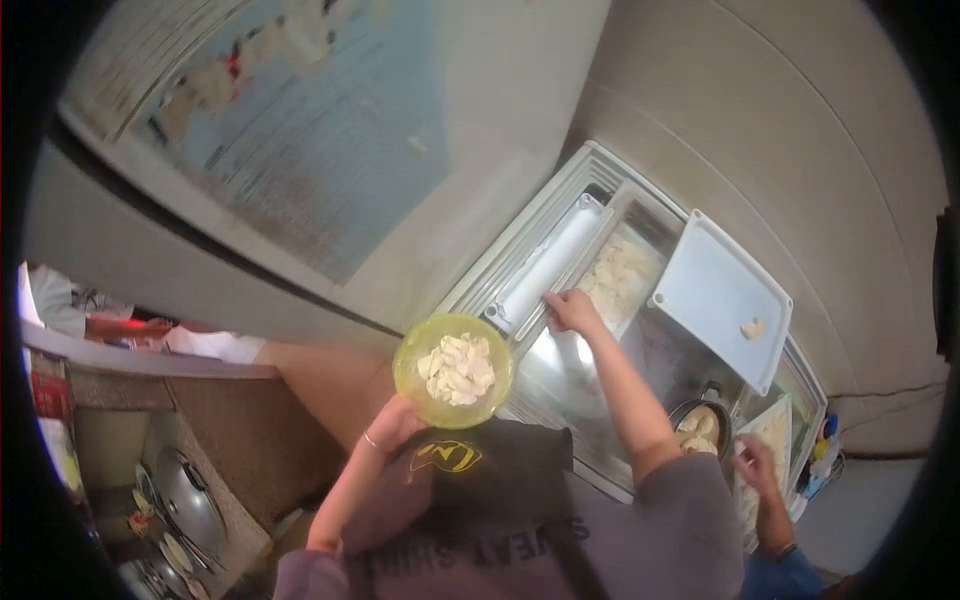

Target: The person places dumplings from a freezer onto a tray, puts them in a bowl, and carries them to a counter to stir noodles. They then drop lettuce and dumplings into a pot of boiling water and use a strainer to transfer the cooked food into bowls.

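Note:
My left hand (397, 424) is closed on the rim of a yellow-green bowl (407, 385), which it holds in front of my body. Pale dumplings (458, 368), or pieces much like them, are heaped in the bowl. My right arm reaches forward over a white chest freezer (470, 300). At its end, my right hand (572, 311) has its fingers curled round the edge of the freezer's sliding glass lid (552, 372). Beyond that hand, more pale pieces (620, 272) lie inside the freezer.
A white tray (720, 300) with one small pale piece rests across the freezer's far side. Nearby is a dark pot (703, 418) with pale pieces. Another person's hand (757, 464) is at the right, by a second filled tray (773, 430). A metal lid (190, 503) lies at lower left.

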{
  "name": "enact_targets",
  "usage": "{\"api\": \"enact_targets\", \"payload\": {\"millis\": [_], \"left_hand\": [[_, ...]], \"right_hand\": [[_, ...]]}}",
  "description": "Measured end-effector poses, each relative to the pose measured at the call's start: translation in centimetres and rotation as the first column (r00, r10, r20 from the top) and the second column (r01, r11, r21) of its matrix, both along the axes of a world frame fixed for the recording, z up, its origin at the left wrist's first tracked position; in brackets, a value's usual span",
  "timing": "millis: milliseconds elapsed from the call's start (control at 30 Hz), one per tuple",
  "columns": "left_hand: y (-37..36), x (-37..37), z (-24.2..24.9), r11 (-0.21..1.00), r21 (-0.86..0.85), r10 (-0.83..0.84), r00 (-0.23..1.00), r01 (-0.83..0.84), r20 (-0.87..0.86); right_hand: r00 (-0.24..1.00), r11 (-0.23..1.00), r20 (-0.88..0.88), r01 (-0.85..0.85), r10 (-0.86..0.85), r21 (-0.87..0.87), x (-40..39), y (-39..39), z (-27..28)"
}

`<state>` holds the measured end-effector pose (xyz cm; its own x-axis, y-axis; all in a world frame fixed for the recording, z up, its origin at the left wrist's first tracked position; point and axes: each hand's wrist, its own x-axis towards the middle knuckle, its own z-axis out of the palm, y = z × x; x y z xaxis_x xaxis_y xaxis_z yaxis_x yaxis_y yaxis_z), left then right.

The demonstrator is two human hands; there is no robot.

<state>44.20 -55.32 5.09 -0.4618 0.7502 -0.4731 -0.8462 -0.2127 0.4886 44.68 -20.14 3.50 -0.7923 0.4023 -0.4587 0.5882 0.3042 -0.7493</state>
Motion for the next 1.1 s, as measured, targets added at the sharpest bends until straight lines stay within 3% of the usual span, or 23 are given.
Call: {"api": "enact_targets", "payload": {"millis": [133,233,367,467,567,700,867,933,967,1000,1067,1100], "left_hand": [[0.3,-0.5,0.7,0.999,-0.044,0.000,1.000,-0.001,-0.021],[0.2,-1.4,-0.3,0.997,-0.073,0.012,1.000,-0.012,0.002],[-0.2,-2.2,-1.2,0.994,-0.105,-0.024,0.999,0.026,0.026],[-0.2,-2.2,-0.1,0.982,-0.181,-0.050,0.999,0.046,-0.019],[-0.6,-1.8,-0.4,0.984,-0.177,-0.037,0.999,0.036,-0.001],[-1.2,-1.7,-0.2,0.960,-0.275,-0.075,0.996,0.058,-0.051],[0.3,-0.8,2.5,0.964,-0.265,-0.044,0.994,0.015,-0.103],[0.0,-1.0,1.5,0.981,-0.187,-0.056,0.998,0.049,-0.035],[-1.2,-1.2,-1.9,0.930,-0.326,-0.320,0.807,0.169,-0.496],[-1.4,-0.6,-4.3,0.941,-0.317,-0.258,0.858,0.119,-0.444],[-0.9,-0.1,-5.6,0.952,-0.304,-0.207,0.798,0.030,-0.567],[-0.6,0.4,-5.3,0.956,-0.280,-0.104,0.803,-0.082,-0.587]], "right_hand": [[0.999,0.992,-0.031,-0.006,0.010,0.129,-0.5,-1.4,-0.6],[1.000,0.940,0.013,-0.013,0.009,0.340,-0.8,-1.4,-3.3],[0.999,0.948,-0.004,0.049,-0.051,0.316,-1.9,-2.2,-3.7],[0.987,0.895,-0.127,0.141,-0.096,0.423,-3.5,-3.4,-3.4],[0.994,0.925,-0.074,0.097,-0.075,0.368,-5.8,-4.2,-2.3],[0.989,0.912,-0.144,0.099,-0.044,0.398,-8.4,-5.0,-2.7],[0.967,0.837,-0.198,-0.028,0.162,0.547,-9.1,-4.3,-4.9],[0.953,0.723,-0.160,-0.081,0.259,0.686,-9.5,-4.1,-4.7],[0.910,0.661,-0.231,-0.062,0.345,0.747,-9.6,-3.6,-4.3],[0.883,0.621,-0.260,-0.045,0.392,0.783,-9.9,-3.0,-4.6],[0.913,0.595,0.047,-0.302,0.405,0.745,-11.3,-1.6,-2.5],[0.926,0.948,-0.349,-0.025,0.141,0.318,-11.5,-1.0,-2.6]]}}
